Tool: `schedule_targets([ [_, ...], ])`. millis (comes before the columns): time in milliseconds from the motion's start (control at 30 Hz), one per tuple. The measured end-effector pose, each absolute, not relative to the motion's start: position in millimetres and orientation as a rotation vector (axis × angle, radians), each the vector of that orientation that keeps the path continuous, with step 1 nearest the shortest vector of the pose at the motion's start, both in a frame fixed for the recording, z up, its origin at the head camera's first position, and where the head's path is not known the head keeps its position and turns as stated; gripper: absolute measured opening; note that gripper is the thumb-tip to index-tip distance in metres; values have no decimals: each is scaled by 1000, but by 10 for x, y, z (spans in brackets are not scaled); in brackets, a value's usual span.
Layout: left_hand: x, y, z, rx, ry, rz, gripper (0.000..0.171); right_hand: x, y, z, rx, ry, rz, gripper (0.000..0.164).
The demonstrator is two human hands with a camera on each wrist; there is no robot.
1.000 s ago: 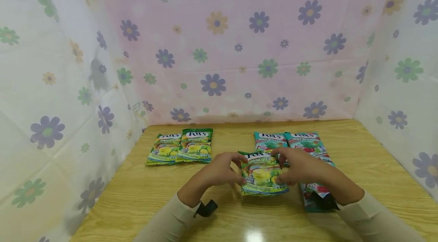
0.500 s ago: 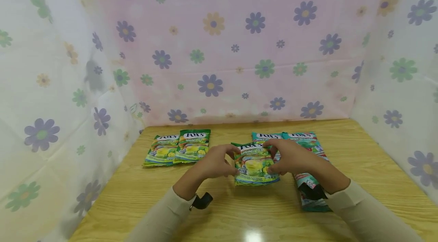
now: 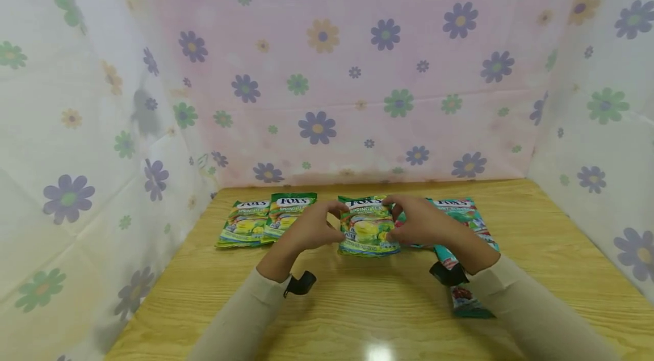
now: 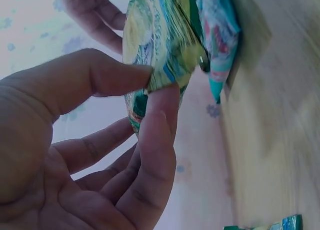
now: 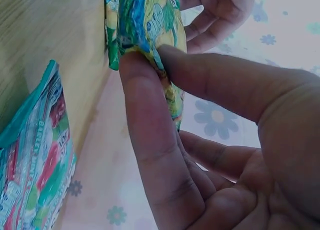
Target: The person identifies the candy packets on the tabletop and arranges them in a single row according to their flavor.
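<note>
Both hands hold a green and yellow candy bag [image 3: 367,230] labelled Fox's Spring Tea, upright with its front toward me. My left hand [image 3: 313,227] pinches its left edge between thumb and fingers; the left wrist view shows the thumb [image 4: 117,76] pressed on the wrapper. On the opposite edge, my right hand [image 3: 426,225] pinches with thumb and index finger [image 5: 150,108]. Two more Spring Tea bags lie to the left, the inner bag [image 3: 286,216] overlapping the outer bag [image 3: 245,227]. Behind the right hand, a teal Mint Blossom bag [image 3: 465,213] is partly covered.
Another teal bag [image 3: 470,304] shows near the right forearm, mostly hidden by it. A further teal bag sits largely behind the held one. The wooden table [image 3: 347,315] meets a flowered cloth [image 3: 347,66] at the back and sides.
Both hands have carried the held Spring Tea bag leftward and toward the back of the table, uncovering more tabletop in front. The grip stays the same; the other bags have not moved.
</note>
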State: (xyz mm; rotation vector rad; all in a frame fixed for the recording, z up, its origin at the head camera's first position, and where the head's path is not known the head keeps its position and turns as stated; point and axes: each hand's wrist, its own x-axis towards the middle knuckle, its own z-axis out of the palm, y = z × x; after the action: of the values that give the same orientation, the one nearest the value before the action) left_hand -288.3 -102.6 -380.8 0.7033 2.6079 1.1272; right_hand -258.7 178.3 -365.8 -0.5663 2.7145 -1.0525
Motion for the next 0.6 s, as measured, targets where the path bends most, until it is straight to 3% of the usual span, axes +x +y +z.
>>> schedule_targets([
  [600, -3118, -1183, -3931, 538, 2761, 1308, 57, -2919, 1507, -3835, -580, 2846, -1141, 70],
])
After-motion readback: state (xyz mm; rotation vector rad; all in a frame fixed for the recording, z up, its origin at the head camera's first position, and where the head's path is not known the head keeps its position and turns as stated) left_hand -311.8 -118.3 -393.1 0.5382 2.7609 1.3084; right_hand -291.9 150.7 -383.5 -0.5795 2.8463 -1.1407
